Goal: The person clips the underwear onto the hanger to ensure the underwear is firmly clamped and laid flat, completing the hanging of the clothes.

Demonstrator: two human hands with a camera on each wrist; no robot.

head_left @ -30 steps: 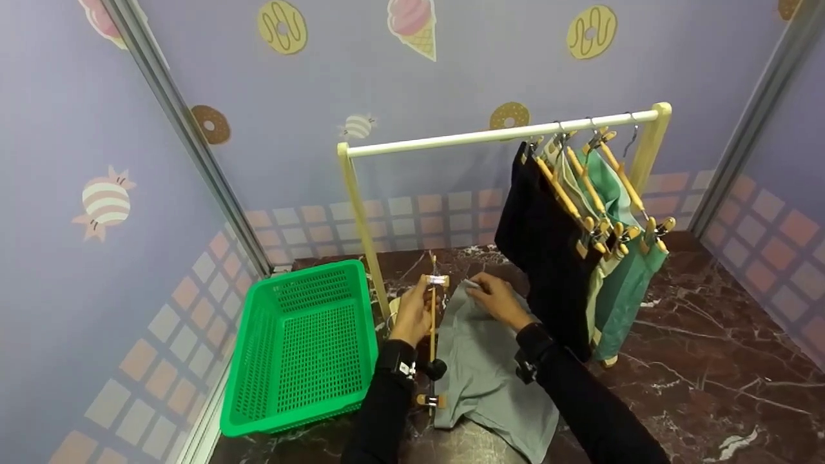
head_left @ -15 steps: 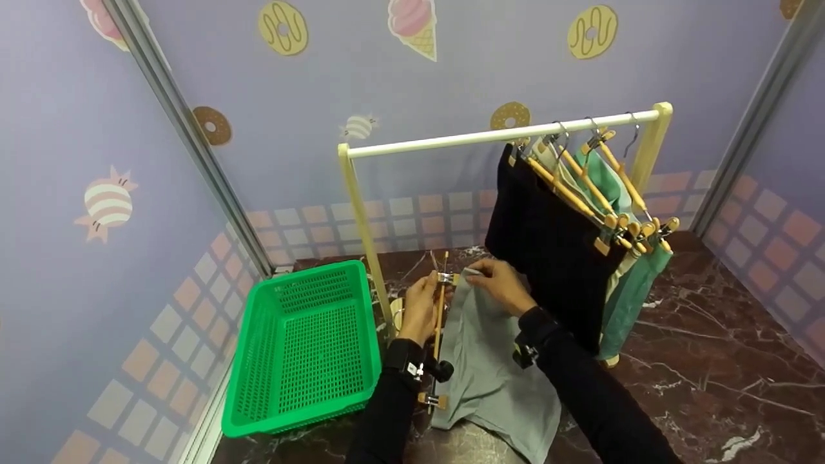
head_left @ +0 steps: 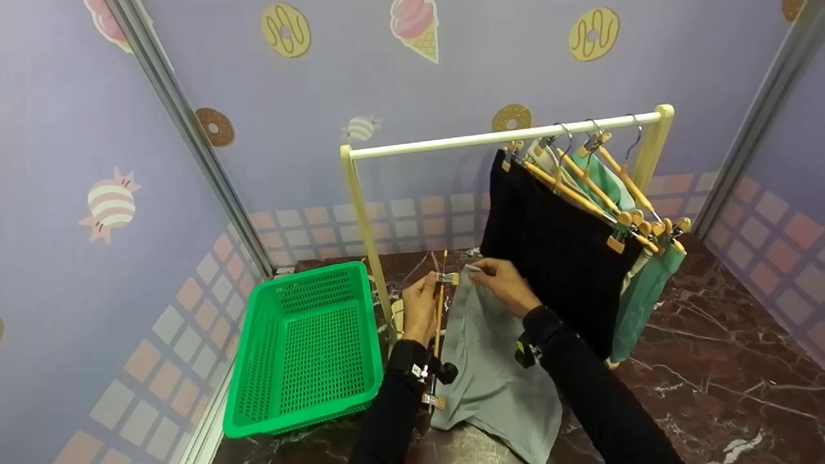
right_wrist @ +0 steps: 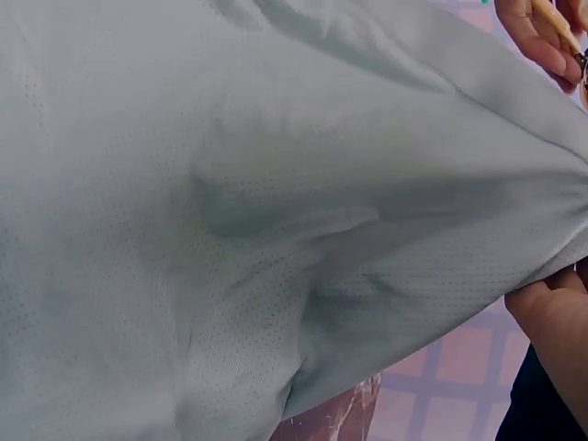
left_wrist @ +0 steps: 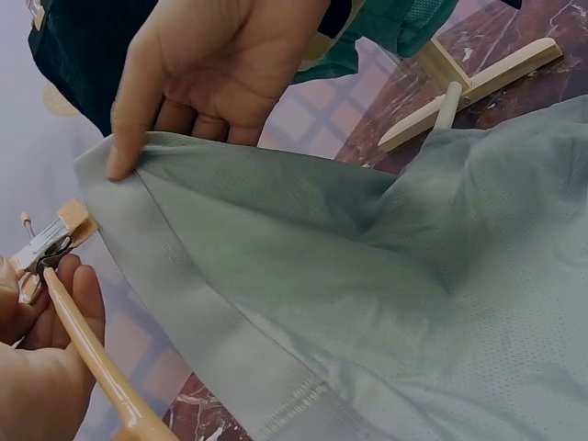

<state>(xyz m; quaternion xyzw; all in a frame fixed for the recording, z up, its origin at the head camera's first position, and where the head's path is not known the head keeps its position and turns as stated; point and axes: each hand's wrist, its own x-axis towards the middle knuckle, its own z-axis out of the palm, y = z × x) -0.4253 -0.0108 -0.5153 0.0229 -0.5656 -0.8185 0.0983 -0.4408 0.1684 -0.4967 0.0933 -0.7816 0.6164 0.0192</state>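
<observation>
My left hand (head_left: 419, 310) grips the upper metal clip (left_wrist: 53, 241) of a wooden clip hanger (head_left: 439, 322). The hanger's rod runs toward me, ending in a lower clip (head_left: 434, 401) close to the grey garment's edge; whether that clip bites the cloth I cannot tell. Thin, lightly perforated cloth with a stitched waistband makes up the grey garment (head_left: 493, 374). By its far waistband corner my right hand (head_left: 506, 285) pinches it, thumb on top in the left wrist view. The upper clip's wooden pad (left_wrist: 77, 220) sits right beside that corner, outside the cloth.
A green plastic basket (head_left: 367, 309) stands to the left. Behind, a wooden rack (head_left: 438, 143) carries black (head_left: 554, 251), cream and green (head_left: 654, 303) garments on clip hangers at its right end. The tabletop (head_left: 722, 386) is dark marbled stone.
My left hand and the upper clip have moved right, closer to the garment's corner. My right hand has lifted that corner slightly. The black garment on the rack has swung round, facing me more broadly.
</observation>
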